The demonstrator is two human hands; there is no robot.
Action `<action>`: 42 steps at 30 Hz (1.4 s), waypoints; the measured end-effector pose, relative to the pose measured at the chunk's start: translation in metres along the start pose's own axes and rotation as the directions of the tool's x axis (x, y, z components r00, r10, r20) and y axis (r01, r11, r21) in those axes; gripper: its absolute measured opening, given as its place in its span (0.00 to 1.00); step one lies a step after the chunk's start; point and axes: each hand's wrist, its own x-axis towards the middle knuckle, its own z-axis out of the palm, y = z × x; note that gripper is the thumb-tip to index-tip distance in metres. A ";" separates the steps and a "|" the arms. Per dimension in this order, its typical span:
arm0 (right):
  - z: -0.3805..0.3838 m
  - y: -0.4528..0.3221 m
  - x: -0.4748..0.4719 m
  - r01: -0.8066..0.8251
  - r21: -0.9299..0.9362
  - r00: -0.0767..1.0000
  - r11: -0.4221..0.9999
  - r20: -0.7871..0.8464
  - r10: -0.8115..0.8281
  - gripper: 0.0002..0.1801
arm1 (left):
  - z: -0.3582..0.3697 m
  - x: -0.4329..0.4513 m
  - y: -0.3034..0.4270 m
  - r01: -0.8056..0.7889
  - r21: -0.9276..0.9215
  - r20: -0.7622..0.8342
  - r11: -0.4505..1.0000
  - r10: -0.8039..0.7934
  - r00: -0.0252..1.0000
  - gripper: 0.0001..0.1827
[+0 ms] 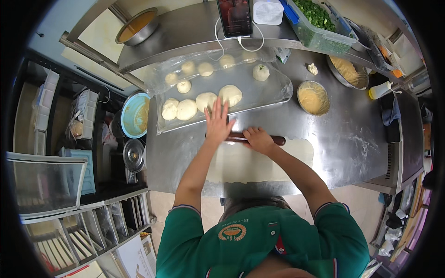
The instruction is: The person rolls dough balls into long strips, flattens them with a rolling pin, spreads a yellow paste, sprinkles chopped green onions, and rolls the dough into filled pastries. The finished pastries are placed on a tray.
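Note:
A thin pale dough sheet (260, 163) lies on the steel worktable (347, 153) in front of me. Across its far edge runs a dark wooden rolling pin (280, 140). My right hand (259, 139) rests on the pin's right half with fingers curled over it. My left hand (219, 125) lies over the pin's left part, palm down, its fingers stretched out and spread towards the dough balls. How firmly its palm presses is hidden. Just beyond the fingertips, a large dough ball (231, 95) sits with several others on a metal tray (264, 99).
Clear plastic film (156, 78) partly covers smaller dough balls at the tray's back. A bowl of yellowish paste (313, 98) stands to the right, near a squeeze bottle (380, 90). Above runs a steel shelf (187, 24) with a phone (235, 17) and a tub of chopped greens (321, 34).

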 end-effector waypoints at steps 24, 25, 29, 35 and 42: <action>-0.032 0.064 -0.177 -0.213 0.263 0.975 0.941 -0.001 0.222 0.37 | 0.008 -0.134 0.127 0.138 -0.244 0.207 0.960 -0.088 0.974 0.29; -0.031 0.075 -0.178 -0.269 0.243 0.939 0.932 -0.149 0.310 0.41 | 0.013 -0.121 0.134 0.117 -0.176 0.104 0.977 -0.100 0.990 0.32; -0.018 0.067 -0.208 -0.377 0.051 0.921 0.925 -0.082 0.380 0.53 | 0.007 -0.142 0.164 0.159 -0.012 0.229 0.987 -0.152 0.961 0.44; -0.006 0.006 -0.305 -0.293 0.102 0.953 0.951 -0.045 0.299 0.44 | -0.010 -0.240 0.188 0.003 -0.072 0.374 0.997 0.024 0.927 0.44; -0.004 0.017 -0.281 -0.227 0.153 0.953 0.962 -0.171 0.252 0.38 | -0.009 -0.213 0.168 -0.016 -0.021 0.219 1.000 0.020 0.976 0.38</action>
